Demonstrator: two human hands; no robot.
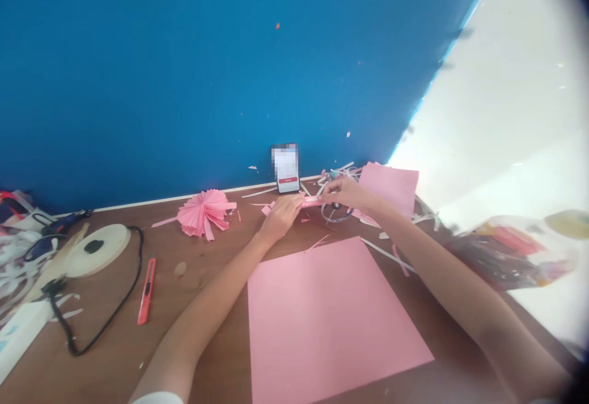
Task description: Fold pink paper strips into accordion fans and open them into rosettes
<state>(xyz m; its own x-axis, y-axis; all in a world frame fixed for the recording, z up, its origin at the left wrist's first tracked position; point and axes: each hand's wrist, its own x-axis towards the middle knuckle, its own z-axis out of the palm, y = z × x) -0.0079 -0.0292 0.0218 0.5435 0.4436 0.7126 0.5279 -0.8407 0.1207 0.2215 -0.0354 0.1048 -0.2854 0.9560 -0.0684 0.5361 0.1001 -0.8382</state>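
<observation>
My left hand (282, 215) is closed on one end of a narrow pink paper strip (311, 201) near the back of the table. The other end meets my right hand (345, 193), whose fingers are pinched on it. Just under my right hand lies a ring-shaped roll of tape (332, 218), partly covered. A large pink paper sheet (331, 318) lies flat between my forearms. Left of my hands sits a pleated pink paper rosette (205, 213). Behind them a phone (288, 169) leans upright on the blue wall.
A red cutter knife (146, 291) lies at the left, near a black cable (133, 296) and a cream-coloured round reel (102, 250). Another pink sheet (390, 186) and white paper scraps (345, 170) are at the back right. A clear bag (501, 256) sits beyond the right edge.
</observation>
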